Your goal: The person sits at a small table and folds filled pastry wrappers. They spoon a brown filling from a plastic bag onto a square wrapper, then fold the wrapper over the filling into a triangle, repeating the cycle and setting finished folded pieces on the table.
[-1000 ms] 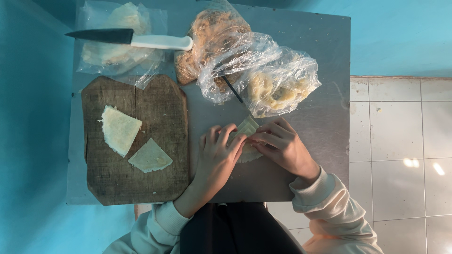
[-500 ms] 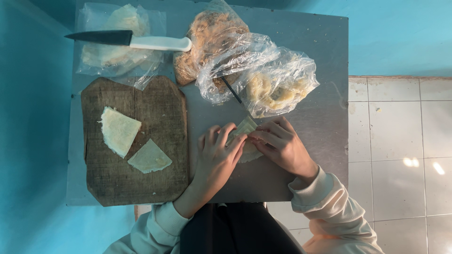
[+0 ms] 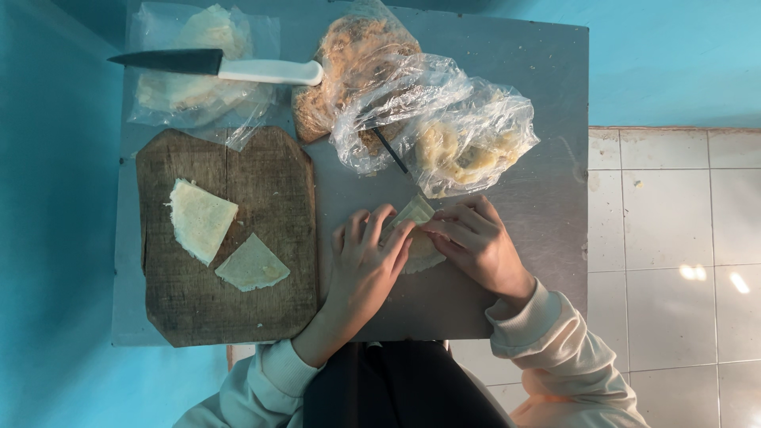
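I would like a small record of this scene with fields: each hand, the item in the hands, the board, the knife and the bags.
left hand: fingers on the pale wrapper piece, pressing it on the metal table
right hand: pinching the same wrapper piece from the other side
wooden board: holds two cut wrapper pieces
knife: white handle, dark blade, lying across a plastic bag
clear bags: crumpled, with food inside, above the hands

walls (image 3: 55, 238): blue | floor (image 3: 674, 238): pale tiles, light glints | table (image 3: 539, 95): grey metal
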The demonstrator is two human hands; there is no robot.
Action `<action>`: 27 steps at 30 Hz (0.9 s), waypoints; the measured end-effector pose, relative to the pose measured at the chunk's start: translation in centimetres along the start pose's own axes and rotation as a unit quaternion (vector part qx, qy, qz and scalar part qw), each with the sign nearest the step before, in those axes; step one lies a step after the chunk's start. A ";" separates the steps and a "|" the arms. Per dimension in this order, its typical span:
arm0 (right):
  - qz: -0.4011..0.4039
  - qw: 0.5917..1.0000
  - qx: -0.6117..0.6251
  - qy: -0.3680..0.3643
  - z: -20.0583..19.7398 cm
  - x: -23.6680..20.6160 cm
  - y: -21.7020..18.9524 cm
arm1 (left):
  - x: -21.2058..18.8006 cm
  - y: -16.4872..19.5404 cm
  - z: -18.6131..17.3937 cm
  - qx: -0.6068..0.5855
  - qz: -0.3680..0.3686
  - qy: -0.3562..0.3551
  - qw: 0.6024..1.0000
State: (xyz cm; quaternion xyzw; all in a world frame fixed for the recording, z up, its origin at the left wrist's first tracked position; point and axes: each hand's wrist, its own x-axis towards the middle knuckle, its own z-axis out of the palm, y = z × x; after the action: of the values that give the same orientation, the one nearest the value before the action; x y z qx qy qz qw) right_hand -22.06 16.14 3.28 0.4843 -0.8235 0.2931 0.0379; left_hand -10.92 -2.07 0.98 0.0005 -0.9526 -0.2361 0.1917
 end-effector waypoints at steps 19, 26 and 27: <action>0.049 0.999 0.001 0.015 0.5 0.4 -0.2 | -0.2 -0.3 0.7 0.023 -0.009 0.001 1.000; 0.038 0.999 -0.020 0.016 0.5 0.6 -0.5 | -0.3 -0.2 0.4 0.029 -0.009 0.005 1.000; 0.044 0.999 -0.020 0.015 0.5 0.6 -0.4 | -0.3 -0.3 0.3 0.028 -0.010 0.003 1.000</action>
State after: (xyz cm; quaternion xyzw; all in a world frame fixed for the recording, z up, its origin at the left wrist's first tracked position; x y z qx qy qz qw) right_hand -21.91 15.22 3.26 0.4420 -0.8492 0.2851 0.0472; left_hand -10.75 -2.14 0.46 0.0160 -0.9582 -0.2113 0.1921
